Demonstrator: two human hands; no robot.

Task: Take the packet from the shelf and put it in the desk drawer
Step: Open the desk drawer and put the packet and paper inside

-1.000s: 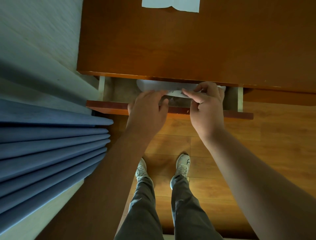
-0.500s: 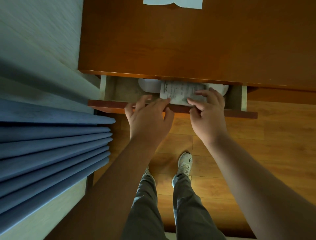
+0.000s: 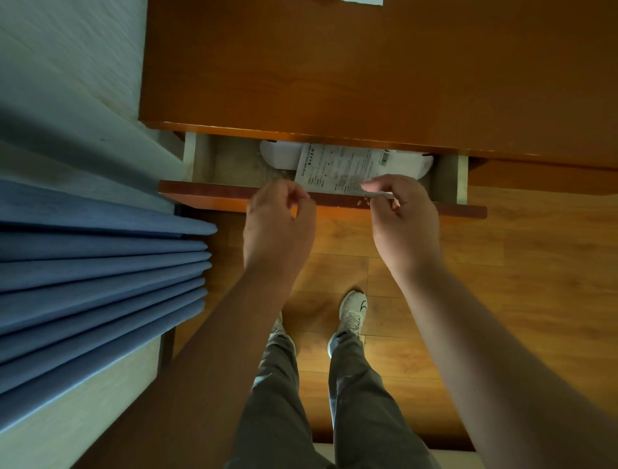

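Observation:
The packet [image 3: 337,167], white with black printed text, lies flat inside the open desk drawer [image 3: 214,192], on top of another white item [image 3: 279,155]. My right hand [image 3: 406,221] hovers over the drawer's front edge, with thumb and forefinger pinched on the packet's near right edge. My left hand [image 3: 279,222] is just in front of the drawer front, left of the packet; its fingers are loosely curled, apart, and hold nothing. The far part of the drawer is hidden under the desk top [image 3: 334,67].
Blue pleated curtains [image 3: 100,274] hang close on the left, beside a pale wall. Below the drawer is a wooden floor [image 3: 518,284] with my legs and white shoes [image 3: 351,313]. A white sheet [image 3: 364,1] lies at the desk's far edge.
The packet went from being slid in by both hands to lying flat in the drawer. My left hand let go and drew back; both hands moved toward me.

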